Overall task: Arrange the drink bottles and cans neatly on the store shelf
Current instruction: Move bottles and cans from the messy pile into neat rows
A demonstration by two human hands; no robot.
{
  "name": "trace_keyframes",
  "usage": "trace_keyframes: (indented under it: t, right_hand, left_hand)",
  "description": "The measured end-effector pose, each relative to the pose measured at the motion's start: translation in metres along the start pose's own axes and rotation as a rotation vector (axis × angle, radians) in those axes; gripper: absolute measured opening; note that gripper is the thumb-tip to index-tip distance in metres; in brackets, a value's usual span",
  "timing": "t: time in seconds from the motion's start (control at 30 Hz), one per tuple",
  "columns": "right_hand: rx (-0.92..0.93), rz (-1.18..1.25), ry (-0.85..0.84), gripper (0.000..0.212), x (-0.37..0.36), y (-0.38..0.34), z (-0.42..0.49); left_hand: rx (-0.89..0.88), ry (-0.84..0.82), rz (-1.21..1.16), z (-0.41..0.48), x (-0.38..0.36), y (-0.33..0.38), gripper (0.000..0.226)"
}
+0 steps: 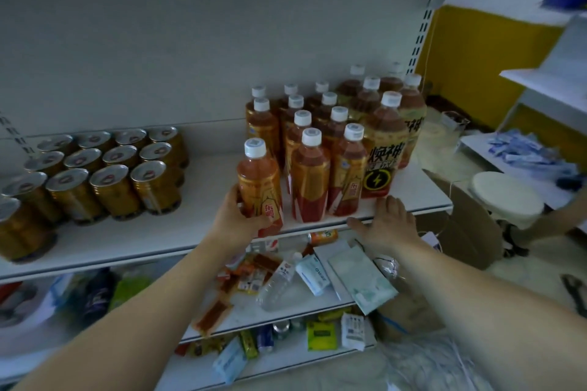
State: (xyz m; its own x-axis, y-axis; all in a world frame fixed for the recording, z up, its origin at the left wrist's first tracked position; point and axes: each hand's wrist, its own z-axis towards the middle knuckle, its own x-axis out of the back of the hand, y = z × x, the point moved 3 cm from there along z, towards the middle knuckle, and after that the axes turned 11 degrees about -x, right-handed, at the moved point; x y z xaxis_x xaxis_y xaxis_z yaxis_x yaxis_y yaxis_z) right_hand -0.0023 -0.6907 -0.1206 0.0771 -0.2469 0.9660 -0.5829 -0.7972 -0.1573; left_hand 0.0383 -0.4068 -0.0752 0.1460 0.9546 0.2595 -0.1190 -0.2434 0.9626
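My left hand (236, 219) grips the lower part of an orange drink bottle with a white cap (259, 181), held upright at the front edge of the white shelf (197, 225). To its right stand rows of matching orange bottles (309, 178) and taller bottles with a black lightning label (382, 149). My right hand (389, 225) lies flat with fingers spread on the shelf edge, just in front of the tall bottles, holding nothing. Several gold cans (108, 174) stand in rows at the left of the same shelf.
The shelf below (286, 311) holds a jumble of packets, a lying clear bottle (279, 282) and paper boxes. A lower shelf carries more small packs. To the right are a white round stool (506, 197), a cardboard box and another person's arm (552, 211).
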Motion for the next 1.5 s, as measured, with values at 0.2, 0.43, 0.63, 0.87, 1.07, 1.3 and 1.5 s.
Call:
trace_keyframes:
  t: [0.2, 0.43, 0.63, 0.87, 1.07, 1.3, 1.5]
  right_hand:
    - [-0.047, 0.022, 0.023, 0.101, -0.021, 0.002, 0.000]
    - [-0.021, 0.065, 0.054, 0.101, -0.029, 0.005, 0.004]
    - [-0.020, 0.075, 0.028, 0.102, -0.030, 0.007, 0.007]
    - [-0.040, -0.017, -0.057, 0.100, -0.004, 0.004, 0.000]
    - [0.068, -0.060, 0.083, 0.081, 0.041, -0.036, -0.038]
    - [0.028, -0.100, 0.146, 0.080, 0.067, -0.103, -0.116]
    - [0.258, -0.101, 0.198, 0.080, 0.074, -0.242, -0.221]
  left_hand:
    - [-0.036, 0.061, 0.022, 0.019, -0.012, -0.008, 0.079]
    - [-0.069, 0.008, 0.188, 0.055, -0.013, -0.017, 0.080]
    - [-0.060, -0.021, 0.274, 0.077, -0.015, -0.014, 0.086]
    - [0.032, -0.115, 0.378, 0.073, 0.009, 0.010, 0.107]
    - [-0.007, -0.286, 0.681, 0.027, 0.062, 0.033, 0.086]
    - [-0.145, -0.329, 0.809, -0.047, 0.159, 0.057, 0.081]
    - [-0.162, -0.304, 0.861, -0.109, 0.275, 0.049, 0.082]
